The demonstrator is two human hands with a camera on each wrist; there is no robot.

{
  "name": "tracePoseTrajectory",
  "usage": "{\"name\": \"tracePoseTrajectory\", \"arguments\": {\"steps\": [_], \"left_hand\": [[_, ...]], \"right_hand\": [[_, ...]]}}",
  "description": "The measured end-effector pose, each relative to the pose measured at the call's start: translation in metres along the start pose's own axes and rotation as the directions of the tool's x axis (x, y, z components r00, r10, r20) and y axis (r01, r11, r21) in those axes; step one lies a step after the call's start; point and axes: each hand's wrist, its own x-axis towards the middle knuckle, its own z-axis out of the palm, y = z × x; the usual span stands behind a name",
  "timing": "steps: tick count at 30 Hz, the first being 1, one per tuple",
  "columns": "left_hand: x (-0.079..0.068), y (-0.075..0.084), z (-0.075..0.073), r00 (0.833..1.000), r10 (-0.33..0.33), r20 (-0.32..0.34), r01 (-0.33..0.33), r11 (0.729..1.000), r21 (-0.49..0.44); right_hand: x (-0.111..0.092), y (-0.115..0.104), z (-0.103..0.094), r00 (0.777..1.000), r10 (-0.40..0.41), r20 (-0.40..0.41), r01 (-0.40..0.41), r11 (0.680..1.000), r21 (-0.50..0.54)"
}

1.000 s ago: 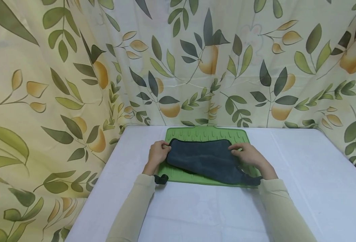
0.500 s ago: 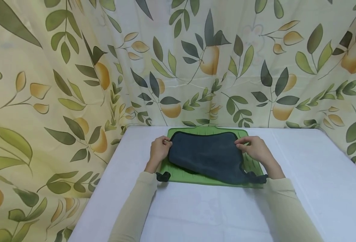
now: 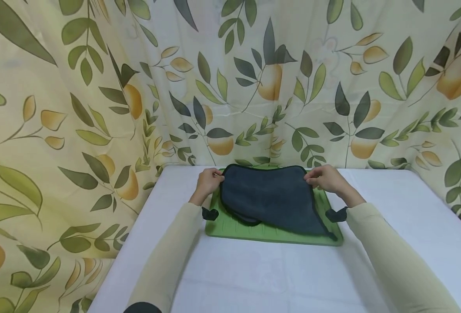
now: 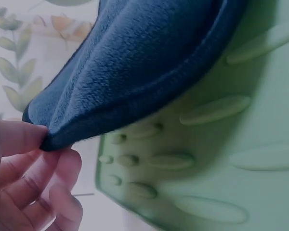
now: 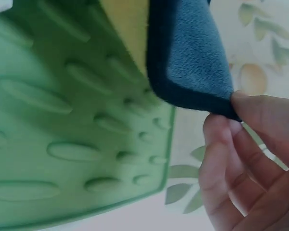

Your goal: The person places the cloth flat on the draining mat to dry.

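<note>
A dark blue fleecy cloth (image 3: 269, 198) with black edging is held up by its two far corners, its near part sagging over the green mat (image 3: 254, 233). My left hand (image 3: 208, 181) pinches the left corner between thumb and fingertips; in the left wrist view the cloth (image 4: 135, 62) hangs in a curve from that grip. At the opposite corner my right hand (image 3: 327, 179) pinches the edge in the same way, seen close in the right wrist view with the cloth (image 5: 197, 57) above the mat. Most of the mat lies hidden under the cloth.
The green mat (image 5: 72, 151) has raised oval bumps and a thin rim. Beneath it is a white-covered table (image 3: 262, 278). A leaf-and-fruit patterned curtain (image 3: 246, 108) stands right behind the table and along its left side.
Both hands have risen and moved away from me, bringing the cloth's far edge up with them. The cloth is spread flatter, and its bunched near right corner has straightened out.
</note>
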Motion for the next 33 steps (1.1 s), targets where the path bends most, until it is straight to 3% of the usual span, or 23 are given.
{"name": "tracePoseTrajectory", "arguments": {"steps": [10, 17, 20, 28, 33], "left_hand": [[0.022, -0.002, 0.018, 0.998, -0.069, 0.005, 0.069, 0.996, 0.064], [0.031, -0.003, 0.027, 0.995, -0.103, -0.012, 0.104, 0.991, 0.082], [0.032, -0.003, 0.03, 0.993, -0.111, -0.028, 0.113, 0.991, 0.071], [0.034, -0.005, 0.035, 0.992, -0.129, 0.01, 0.128, 0.99, 0.058], [0.029, -0.006, 0.03, 0.997, -0.071, 0.031, 0.069, 0.995, 0.067]], "right_hand": [[0.022, 0.019, 0.012, 0.998, 0.057, 0.037, -0.059, 0.996, 0.067], [0.026, 0.028, 0.012, 0.999, 0.013, 0.046, -0.019, 0.991, 0.131], [0.028, 0.03, 0.014, 0.998, 0.032, 0.05, -0.038, 0.992, 0.124], [0.028, 0.029, 0.016, 0.992, 0.064, 0.11, -0.071, 0.996, 0.061], [0.02, 0.038, 0.011, 0.989, 0.064, 0.134, -0.075, 0.994, 0.079]]}}
